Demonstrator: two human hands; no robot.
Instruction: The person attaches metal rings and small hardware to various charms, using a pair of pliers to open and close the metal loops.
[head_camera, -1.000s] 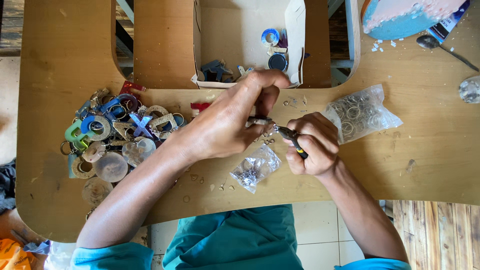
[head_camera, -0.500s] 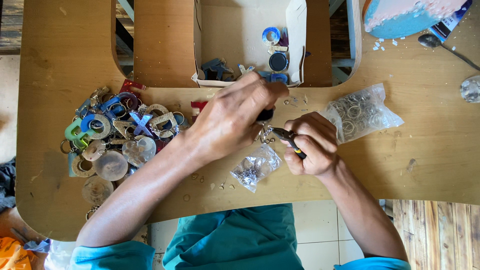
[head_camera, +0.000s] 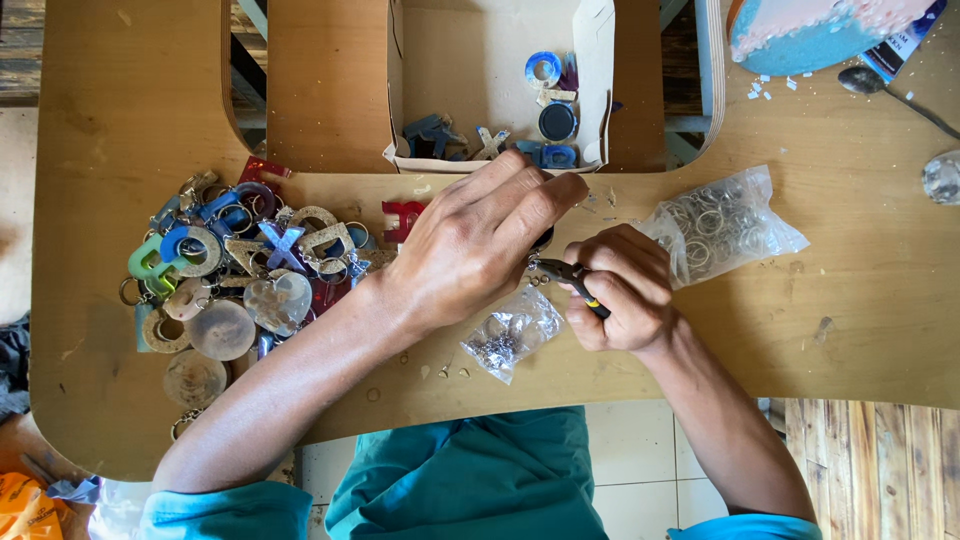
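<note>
a person's left hand (head_camera: 470, 245) pinches a small dark keychain piece (head_camera: 543, 238) over the wooden table (head_camera: 860, 300), while the right hand (head_camera: 615, 290) grips pliers (head_camera: 568, 275) at it, apparently fitting hardware; next calls for steady closing pressure

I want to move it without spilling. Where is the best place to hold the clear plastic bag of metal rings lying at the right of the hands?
Probably grip the clear plastic bag of metal rings at its flat, empty right corner, coming from the right side. The rings bunch toward the left end, which lies close to the right hand, while the right end lies on bare wooden table.
</note>
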